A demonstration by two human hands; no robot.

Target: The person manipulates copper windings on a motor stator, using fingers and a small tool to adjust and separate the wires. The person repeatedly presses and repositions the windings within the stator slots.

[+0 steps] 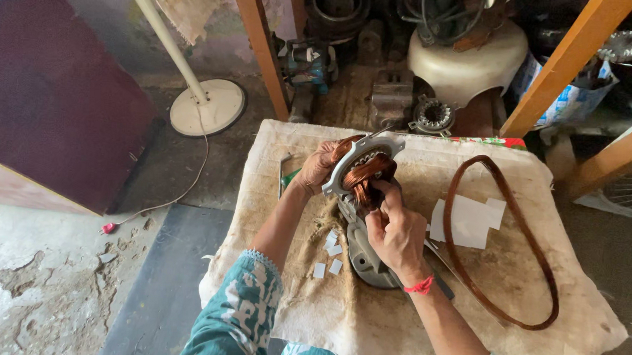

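Both hands grip stator mid-table, edges clear.

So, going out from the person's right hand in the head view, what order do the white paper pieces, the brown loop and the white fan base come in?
From the right hand:
1. White paper pieces, just to its right on the cloth.
2. Brown loop, lying around them, further right.
3. White fan base, on the floor, far upper left.

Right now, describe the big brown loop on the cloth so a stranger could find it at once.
Start at the cloth-covered table. Right of the right hand, which works on the motor stator, lies the brown loop around some white paper pieces. It is the only long, thin closed ring there, flat and untouched.
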